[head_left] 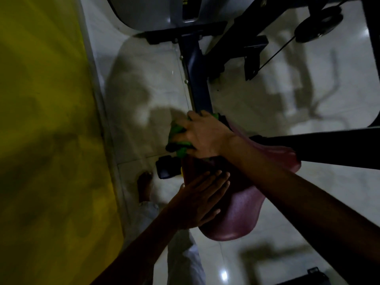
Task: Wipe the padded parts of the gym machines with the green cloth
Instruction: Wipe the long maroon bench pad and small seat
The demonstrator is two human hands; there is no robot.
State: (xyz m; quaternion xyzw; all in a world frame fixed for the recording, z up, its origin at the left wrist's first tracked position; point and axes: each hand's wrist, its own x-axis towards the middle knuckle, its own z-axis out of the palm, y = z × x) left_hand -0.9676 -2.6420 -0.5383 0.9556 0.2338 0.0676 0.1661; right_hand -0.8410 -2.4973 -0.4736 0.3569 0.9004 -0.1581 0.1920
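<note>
Cloth [178, 138], green, sits bunched under the right hand [202, 136] at the far end of the seat pad [242, 210], beside the dark upright post [198, 79]. Grip of the right hand: fingers curled over the cloth, pressing it down on the pad's far edge; part of the cloth sticks out to the left of the knuckles. Left hand [200, 199] lies flat on the near part of the maroon pad, fingers straight and together, holding nothing. The right forearm crosses over the pad from the near right. A black bar [329, 147] runs off to the right from the pad. Left of the pad, a bare foot [145, 187] stands on the pale tiled floor [144, 79]. A yellow wall [45, 120] fills the left side. A pulley wheel [320, 23] with cable is at far right.
</note>
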